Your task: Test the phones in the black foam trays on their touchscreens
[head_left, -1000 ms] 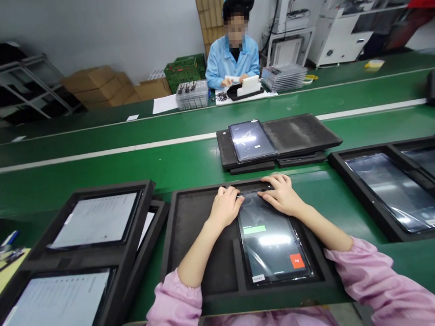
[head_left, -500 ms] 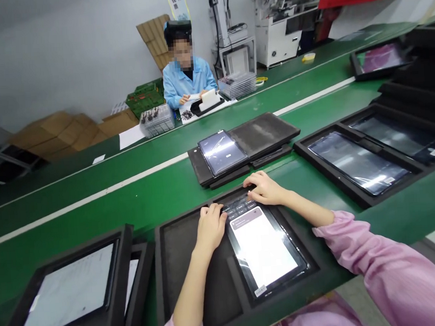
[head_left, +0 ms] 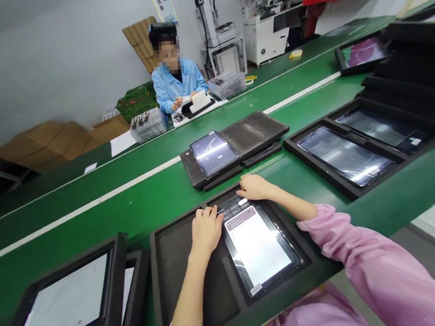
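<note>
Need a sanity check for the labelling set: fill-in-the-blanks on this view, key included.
The tablet between left hand and right hand lies in the ____ compartment of its tray.
The lit screen area's main colour is ____.
The person opposite wears a ____ jacket.
The sleeves on the near arms are ____.

Missing words: right; white; blue; pink.

Room over tablet (head_left: 262, 244) (tray rim (head_left: 156, 285) around)

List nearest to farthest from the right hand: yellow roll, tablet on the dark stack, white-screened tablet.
1. White-screened tablet, right by the right hand
2. Tablet on the dark stack, ahead-left
3. Yellow roll, far across, ahead-right
</note>
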`<action>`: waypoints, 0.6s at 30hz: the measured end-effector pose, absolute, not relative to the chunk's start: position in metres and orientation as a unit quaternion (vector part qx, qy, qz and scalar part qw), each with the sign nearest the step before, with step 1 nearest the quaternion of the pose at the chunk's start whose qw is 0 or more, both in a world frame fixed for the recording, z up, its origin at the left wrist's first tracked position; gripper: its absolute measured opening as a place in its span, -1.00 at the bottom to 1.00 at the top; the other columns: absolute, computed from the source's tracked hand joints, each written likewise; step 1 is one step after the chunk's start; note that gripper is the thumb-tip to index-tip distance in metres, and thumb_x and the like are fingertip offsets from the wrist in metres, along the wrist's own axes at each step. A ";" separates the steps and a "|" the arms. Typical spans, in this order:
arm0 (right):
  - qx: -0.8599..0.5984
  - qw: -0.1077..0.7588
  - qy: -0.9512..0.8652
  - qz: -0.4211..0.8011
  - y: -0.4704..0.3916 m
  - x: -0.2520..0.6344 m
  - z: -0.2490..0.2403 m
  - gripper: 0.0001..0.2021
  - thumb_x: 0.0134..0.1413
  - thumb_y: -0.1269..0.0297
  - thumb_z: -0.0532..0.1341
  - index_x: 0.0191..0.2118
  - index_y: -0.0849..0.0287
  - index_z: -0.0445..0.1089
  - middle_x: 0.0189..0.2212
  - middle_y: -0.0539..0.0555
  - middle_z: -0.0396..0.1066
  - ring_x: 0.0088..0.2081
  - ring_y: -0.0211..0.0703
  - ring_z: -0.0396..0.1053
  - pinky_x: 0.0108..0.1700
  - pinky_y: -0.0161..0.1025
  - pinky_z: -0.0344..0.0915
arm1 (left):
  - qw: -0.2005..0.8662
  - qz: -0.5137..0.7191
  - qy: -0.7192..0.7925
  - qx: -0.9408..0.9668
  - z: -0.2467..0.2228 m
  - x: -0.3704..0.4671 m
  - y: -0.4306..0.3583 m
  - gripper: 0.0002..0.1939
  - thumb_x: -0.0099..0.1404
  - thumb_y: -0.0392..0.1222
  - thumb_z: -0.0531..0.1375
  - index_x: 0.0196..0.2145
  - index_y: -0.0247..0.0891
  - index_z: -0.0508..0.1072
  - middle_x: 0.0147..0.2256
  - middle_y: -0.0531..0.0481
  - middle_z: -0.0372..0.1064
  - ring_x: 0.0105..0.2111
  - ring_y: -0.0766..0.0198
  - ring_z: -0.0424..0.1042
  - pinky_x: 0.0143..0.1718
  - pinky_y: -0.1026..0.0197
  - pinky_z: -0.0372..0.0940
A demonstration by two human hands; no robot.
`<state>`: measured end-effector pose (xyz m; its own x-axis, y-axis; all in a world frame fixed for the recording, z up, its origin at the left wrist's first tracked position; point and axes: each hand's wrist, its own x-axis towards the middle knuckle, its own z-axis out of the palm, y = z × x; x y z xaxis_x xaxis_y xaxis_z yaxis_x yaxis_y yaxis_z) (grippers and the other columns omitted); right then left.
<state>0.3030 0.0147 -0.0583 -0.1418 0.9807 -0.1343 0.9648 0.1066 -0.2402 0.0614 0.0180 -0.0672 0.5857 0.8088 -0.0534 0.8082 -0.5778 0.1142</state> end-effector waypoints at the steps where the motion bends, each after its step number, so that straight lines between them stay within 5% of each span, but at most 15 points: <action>1: -0.661 0.023 -0.735 0.150 0.019 0.303 -0.055 -0.59 0.42 0.09 0.13 -0.12 0.35 0.58 -0.13 0.32 0.51 -0.10 0.08 0.46 -0.10 -0.13 0.31 | 0.059 0.001 0.457 0.887 -0.066 0.062 0.018 -0.53 0.55 -0.08 -0.07 0.19 -0.28 0.45 0.07 -0.23 0.47 0.01 -0.09 0.32 -0.04 -0.09 0.37; 6: -0.651 0.008 -0.722 0.234 0.033 0.311 -0.041 -0.46 0.37 -0.18 0.12 -0.24 0.21 0.61 -0.25 0.18 0.55 -0.15 0.05 0.50 -0.15 -0.21 0.32 | 0.095 0.029 0.444 0.890 -0.064 0.054 0.027 -0.48 0.55 -0.12 -0.17 0.17 -0.22 0.48 0.08 -0.15 0.48 -0.03 0.00 0.35 -0.01 -0.04 0.39; 12: -0.649 0.017 -0.719 0.248 0.036 0.313 -0.038 -0.42 0.08 -0.28 0.38 -0.12 0.21 0.59 0.07 0.31 0.40 0.12 0.23 0.35 0.11 -0.03 0.29 | 0.127 0.069 0.442 0.885 -0.072 0.047 0.041 -0.41 0.53 -0.05 -0.21 0.14 -0.26 0.52 0.06 -0.16 0.50 -0.07 -0.02 0.37 0.02 -0.09 0.39; 18: -0.644 0.020 -0.720 0.259 0.030 0.313 -0.035 -0.36 0.24 -0.35 0.20 -0.16 0.25 0.57 0.03 0.32 0.40 0.11 0.22 0.33 0.16 0.04 0.25 | 0.131 0.065 0.443 0.884 -0.072 0.048 0.041 -0.41 0.53 -0.03 -0.21 0.16 -0.25 0.50 0.09 -0.14 0.48 -0.07 -0.02 0.36 0.01 -0.08 0.39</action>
